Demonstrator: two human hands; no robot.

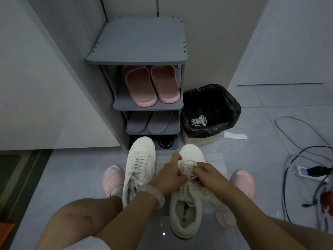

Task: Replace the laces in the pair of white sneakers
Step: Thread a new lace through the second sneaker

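We crouch on the floor [72, 168] with open tiles to the left and far right, while the rack [138, 42] closes off the space straight ahead. Beside the rack stands a bin [210, 109] lined with a black bag, a tangle of old laces [199, 120] lying inside it; a paper scrap [235, 135] lies just right of the bin. Cables [306, 152] and a power strip [306, 171] crowd the right edge. Pink slippers [151, 85] sit on the rack's upper shelf, grey ones [149, 123] below. Our own feet in pink slippers flank the work. The left sneaker [139, 168] rests on the floor in front of the rack, fully laced, toe toward the rack. The right sneaker [187, 195] lies just beside it, toe also pointing to the rack, its opening facing us. Our left hand [169, 179], a pale bangle [155, 194] on its wrist, pinches the lace [189, 175] over the eyelets with curled fingers; our right hand [207, 175] pinches the lace too, fingers curled close, the two hands nearly touching above the tongue.
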